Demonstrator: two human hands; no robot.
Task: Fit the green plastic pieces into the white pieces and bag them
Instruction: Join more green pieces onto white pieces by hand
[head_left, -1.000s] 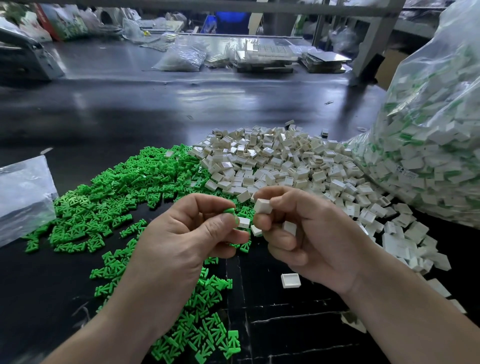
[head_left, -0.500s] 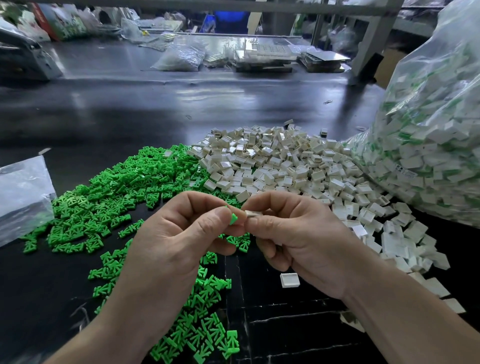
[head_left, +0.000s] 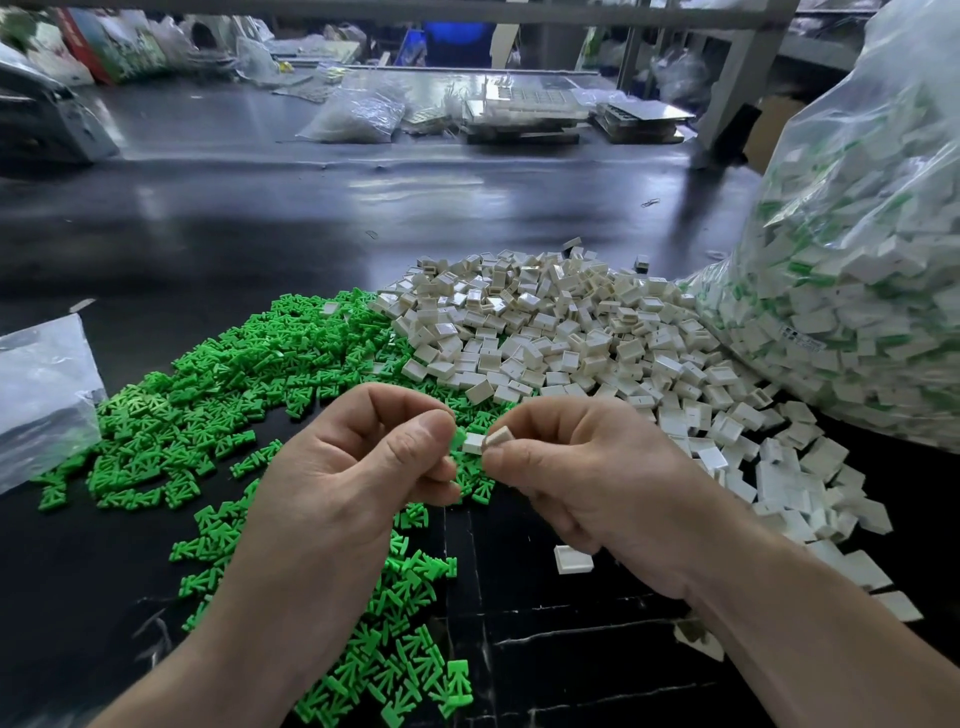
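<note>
My left hand (head_left: 353, 478) pinches a small green plastic piece (head_left: 458, 438) between thumb and fingers. My right hand (head_left: 582, 478) pinches a white square piece (head_left: 497, 436) right beside it; a second white piece (head_left: 472, 442) shows between the two hands, touching the green one. A heap of loose green pieces (head_left: 218, 395) covers the dark table to the left and below my hands. A heap of white pieces (head_left: 571, 332) lies behind and to the right. A big clear bag of assembled pieces (head_left: 857, 270) stands at the right.
An empty clear plastic bag (head_left: 41, 395) lies at the left edge. One white piece (head_left: 573, 560) sits alone under my right hand. Far across the black table (head_left: 260, 218) are more bags, trays and a grey post.
My hands came together from slightly apart, bringing the green piece up against the white one, and now sit a little looser with the white pieces showing between them.
</note>
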